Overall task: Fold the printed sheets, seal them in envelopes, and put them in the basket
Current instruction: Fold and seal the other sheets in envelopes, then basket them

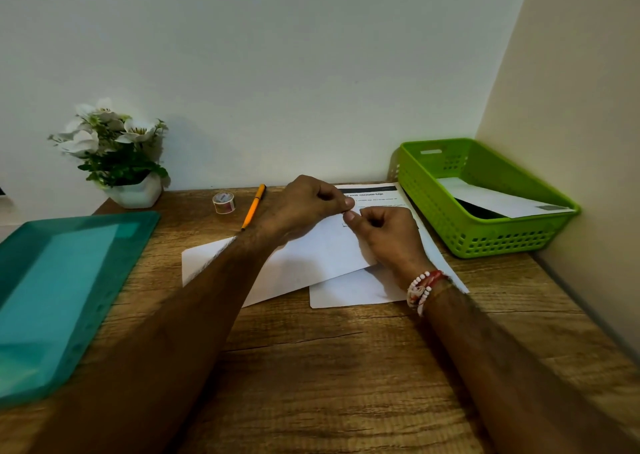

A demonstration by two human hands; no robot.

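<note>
A white envelope [304, 263] lies slanted on the wooden desk, on top of a printed sheet [377, 195] whose dark header shows at the far edge. My left hand [304, 204] and my right hand [388, 235] meet at the envelope's far right corner, fingers curled, thumbs pinching its edge. Whether a bit of tape is between the fingertips I cannot tell. A green plastic basket [433, 190] stands at the right against the wall, with a white envelope [498, 199] lying in it.
A small tape roll [223, 202] and an orange pen [254, 206] lie left of my hands. A teal plastic folder [59, 291] covers the desk's left side. A white flower pot [135, 192] stands at the back left. Walls close the back and right.
</note>
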